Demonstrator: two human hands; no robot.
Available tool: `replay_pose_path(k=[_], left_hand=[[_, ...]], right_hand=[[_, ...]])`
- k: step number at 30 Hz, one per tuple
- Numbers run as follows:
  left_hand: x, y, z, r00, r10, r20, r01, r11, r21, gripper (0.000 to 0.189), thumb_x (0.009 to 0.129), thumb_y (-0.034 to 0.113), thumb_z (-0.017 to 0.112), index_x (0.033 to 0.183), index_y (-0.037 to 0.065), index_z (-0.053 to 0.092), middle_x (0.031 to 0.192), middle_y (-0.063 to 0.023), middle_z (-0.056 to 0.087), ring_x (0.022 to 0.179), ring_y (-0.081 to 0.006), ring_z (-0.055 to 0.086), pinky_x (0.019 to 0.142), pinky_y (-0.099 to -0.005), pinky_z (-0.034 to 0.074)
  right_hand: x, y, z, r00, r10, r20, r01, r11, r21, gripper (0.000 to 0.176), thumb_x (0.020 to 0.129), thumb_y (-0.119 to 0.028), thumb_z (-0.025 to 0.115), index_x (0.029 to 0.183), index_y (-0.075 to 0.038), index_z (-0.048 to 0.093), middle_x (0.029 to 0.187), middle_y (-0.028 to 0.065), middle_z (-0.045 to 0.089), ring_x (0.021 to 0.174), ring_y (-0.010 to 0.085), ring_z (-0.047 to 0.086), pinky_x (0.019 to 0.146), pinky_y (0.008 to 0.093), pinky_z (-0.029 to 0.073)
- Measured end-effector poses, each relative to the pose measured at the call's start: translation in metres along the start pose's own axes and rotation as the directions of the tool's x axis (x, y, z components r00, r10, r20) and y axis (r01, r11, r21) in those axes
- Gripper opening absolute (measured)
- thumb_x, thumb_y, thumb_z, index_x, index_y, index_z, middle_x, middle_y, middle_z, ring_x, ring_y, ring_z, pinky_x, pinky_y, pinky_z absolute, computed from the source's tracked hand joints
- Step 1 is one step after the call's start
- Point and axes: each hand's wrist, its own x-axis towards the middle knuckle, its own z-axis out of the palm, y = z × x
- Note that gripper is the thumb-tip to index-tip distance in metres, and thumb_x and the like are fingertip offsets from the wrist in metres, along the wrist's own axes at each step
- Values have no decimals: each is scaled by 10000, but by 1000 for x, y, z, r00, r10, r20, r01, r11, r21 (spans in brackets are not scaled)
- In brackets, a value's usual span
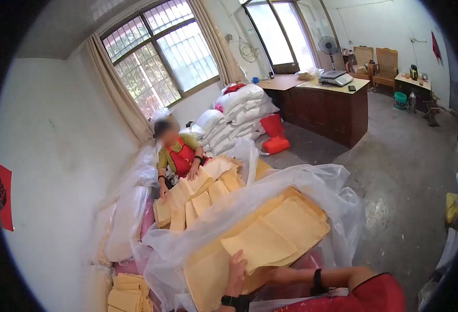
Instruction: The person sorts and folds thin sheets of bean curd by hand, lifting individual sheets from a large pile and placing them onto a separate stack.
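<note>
A pale yellow sheet [268, 236] with a crease down its middle lies on a stack of similar sheets [314, 210] wrapped around by clear plastic. My left hand [236, 269], with a black band at the wrist, grips the near left edge of that sheet, its fingertips on the top face. Just right of it, my right hand [276, 275] is at the near edge, and its fingers are hidden under the sheet. More yellow material [208, 275] extends beneath and left of my hands.
Across the plastic [338, 179], a person in a red apron [182, 157] has both hands on folded yellow sheets [200, 200]. Folded bundles [127, 294] lie lower left. White sacks [239, 112], red bags [275, 143] and a desk [333, 112] with a scale [336, 78] stand beyond.
</note>
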Motion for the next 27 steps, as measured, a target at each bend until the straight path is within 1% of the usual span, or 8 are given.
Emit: replay_pose_path(k=[5, 8, 15, 16, 18, 21, 22, 27], left_hand=[[-36, 101, 24, 968, 250, 30, -243, 959, -144, 554, 805, -55, 492, 1351, 37, 499, 1092, -124, 639, 781, -121, 629, 606, -241, 521], [-35, 111, 7, 921, 389, -28, -387, 901, -194, 566, 776, -81, 493, 1338, -17, 505, 988, -47, 645, 592, -35, 499, 525, -175, 403], [-69, 80, -70, 986, 129, -108, -156, 940, -304, 582, 780, -86, 440, 1350, 14, 505, 991, -52, 660, 635, -54, 552, 569, -194, 454], [-67, 67, -92, 992, 95, -79, -113, 955, -273, 583, 778, -86, 443, 1347, 18, 510, 1018, -54, 652, 678, -69, 571, 605, -205, 470], [-60, 27, -131, 996, 52, -68, -67, 965, -253, 584, 775, -87, 446, 1344, 22, 516, 1044, -55, 644, 720, -85, 590, 641, -216, 486], [-55, -44, -171, 998, 64, -29, -60, 989, 139, 591, 765, -94, 451, 1335, 37, 533, 1125, -63, 619, 817, -98, 599, 711, -215, 489], [-54, -60, -173, 995, 85, -58, -78, 990, 117, 596, 757, -98, 455, 1328, 46, 543, 1132, -58, 613, 835, -91, 588, 720, -206, 479], [-66, -55, -157, 987, 118, -110, -103, 986, 131, 617, 739, -124, 446, 1318, 59, 554, 1157, -68, 605, 918, -103, 579, 777, -203, 466]], right_hand=[[-16, 54, -44, 945, 325, -47, -322, 945, 57, 397, 887, -287, 582, 1195, -37, 565, 1122, 189, 614, 1017, 346, 581, 918, 448, 459], [-48, 93, -53, 689, 701, -187, -616, 701, 358, 409, 889, -292, 583, 1207, -37, 560, 1131, 188, 611, 1027, 347, 577, 924, 447, 456], [-44, 169, -58, 245, 941, -235, -194, 285, 939, 436, 892, -304, 586, 1233, -36, 548, 1152, 185, 605, 1052, 348, 568, 938, 443, 450], [-34, 180, -60, 273, 926, -262, -333, 346, 877, 440, 892, -306, 586, 1237, -36, 546, 1155, 184, 604, 1055, 348, 567, 940, 443, 450], [-24, 178, -74, 527, 799, -290, -840, 542, -35, 503, 910, -277, 562, 1370, -105, 454, 1259, 172, 564, 1171, 374, 504, 978, 434, 430], [-19, 174, -68, 555, 752, -354, -825, 553, -117, 439, 897, -310, 576, 1276, -90, 545, 1227, 165, 583, 1163, 366, 495, 933, 449, 444], [-33, 194, -62, 794, 527, -304, -607, 724, -329, 439, 840, -326, 650, 1184, -58, 599, 1195, 153, 599, 1106, 332, 531, 935, 434, 438], [-46, 121, -37, 668, 639, -381, -742, 606, -286, 353, 825, -340, 670, 1011, -43, 630, 1093, 155, 600, 1061, 330, 542, 851, 429, 465]])
